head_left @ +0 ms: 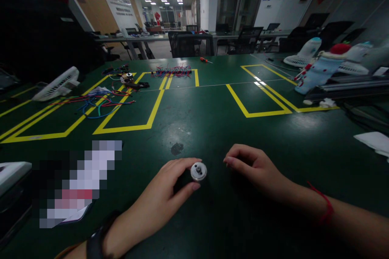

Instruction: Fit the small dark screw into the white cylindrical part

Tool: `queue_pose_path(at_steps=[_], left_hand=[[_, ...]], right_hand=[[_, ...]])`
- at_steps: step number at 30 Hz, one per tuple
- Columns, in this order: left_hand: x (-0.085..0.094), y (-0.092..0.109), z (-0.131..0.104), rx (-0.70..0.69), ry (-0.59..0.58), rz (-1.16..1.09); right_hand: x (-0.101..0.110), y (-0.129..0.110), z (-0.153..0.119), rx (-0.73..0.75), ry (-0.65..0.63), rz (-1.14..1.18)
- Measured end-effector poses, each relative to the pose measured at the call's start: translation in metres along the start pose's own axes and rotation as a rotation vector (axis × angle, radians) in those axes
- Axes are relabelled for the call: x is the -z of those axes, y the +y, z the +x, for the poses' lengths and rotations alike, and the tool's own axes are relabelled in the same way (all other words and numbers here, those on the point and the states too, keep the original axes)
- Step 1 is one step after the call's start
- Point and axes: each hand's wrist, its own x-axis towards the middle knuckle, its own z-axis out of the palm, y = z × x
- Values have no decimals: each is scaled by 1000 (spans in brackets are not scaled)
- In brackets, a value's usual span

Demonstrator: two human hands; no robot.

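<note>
the left hand (165, 190) pinches a silver cylinder (198, 173) in its grip at the near side of the counter (209, 129), apparently a steadying step; the next move would call for a firm hold. the right hand (258, 168) curls nearby, its fingertips' closure unclear; beyond lie bundled wires (174, 72).

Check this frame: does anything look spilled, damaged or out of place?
A dark blotch marks the green tabletop beyond the left hand; whether stain or wear, I can't tell. Loose wires sprawl across the yellow tape. The held metal part shows no visible damage.
</note>
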Motion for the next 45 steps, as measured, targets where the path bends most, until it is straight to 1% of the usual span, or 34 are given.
queue_pose_path(at_steps=[4,6,7,10,12,13,15,18,22,25,27,28,31,33,35,37,42,45], left_hand=[[-1,-1,0,-7,5,1],[-1,0,0,-12,9,0],[-2,0,0,-13,12,0],[-2,1,1,-20,23,-2],[-2,2,1,-27,24,-6],[-2,2,1,-29,21,-8],[-2,2,1,-33,18,-10],[-3,0,2,-34,39,-8],[-3,0,2,-40,29,-11],[-2,1,3,-40,28,-13],[-1,3,3,-37,20,-15],[-1,3,3,-35,13,-16],[-1,4,2,-29,10,-12],[-2,3,2,-25,23,-6],[-2,2,2,-24,28,-6],[-2,1,2,-20,26,-7],[-2,3,1,-7,12,1],[-2,3,1,-5,7,-4]], right_hand=[[-1,0,0,67,-26,-87],[-2,-1,2,108,-60,-150],[-2,-2,3,132,-95,-192],[-2,-10,6,196,-254,-336],[-2,-17,8,191,-317,-378],[-3,-21,9,190,-310,-376],[-7,-29,11,228,-225,-357],[-18,-37,15,364,-86,-365],[-29,-43,20,423,-29,-370],[-25,-43,20,431,-3,-308],[-18,-37,16,387,12,-284],[-14,-32,13,354,18,-289],[-6,-13,4,269,-34,-383],[-4,-2,0,249,-76,-432],[-4,5,-2,250,-97,-460],[-5,6,-2,254,-99,-471],[-4,1,-2,230,-127,-475],[-2,0,-3,221,-128,-411]])
